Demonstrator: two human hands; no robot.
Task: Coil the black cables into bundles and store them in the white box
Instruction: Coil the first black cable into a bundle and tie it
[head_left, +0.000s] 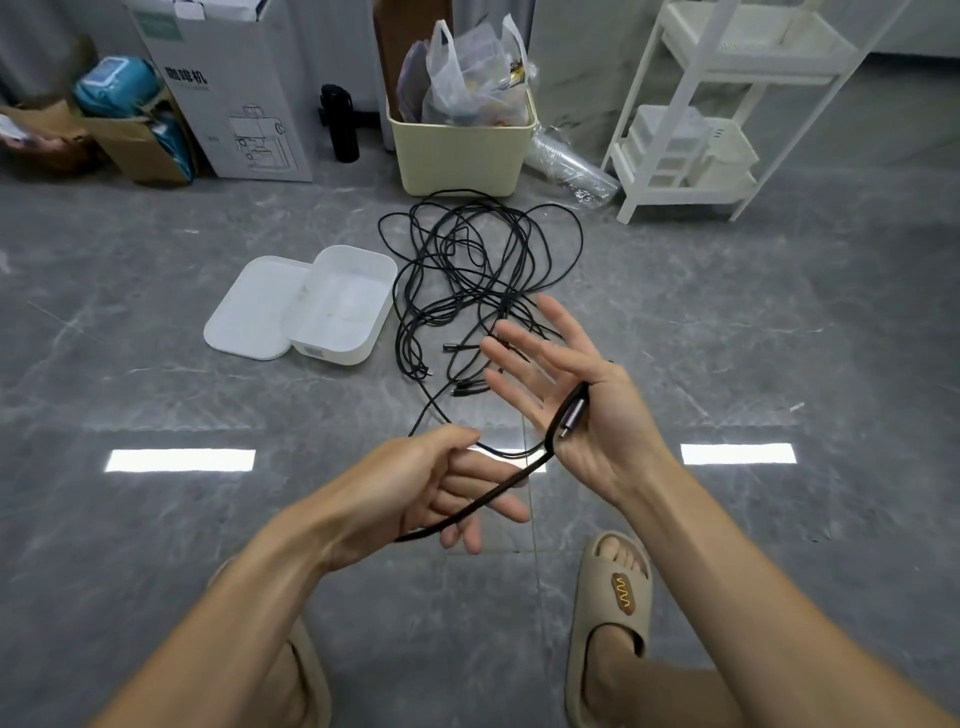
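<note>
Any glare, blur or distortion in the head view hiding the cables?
Head view: two bright rectangular ceiling-light reflections glare on the glossy grey floor, one partly behind the held black cable; wide-angle bending tilts the white shelf rack; the tangled black cable pile stays sharp.

bright, floor glare, edges warped

Grey marbled tile floor, glossy, with bright light reflections. Laid directly on it: a loose tangle of black cables mid-floor, with an open white box just left of it — its lid is set against the box's left side. Farther back are seen a cream bin, a black bottle, a cardboard carton and a white shelf rack.
</note>
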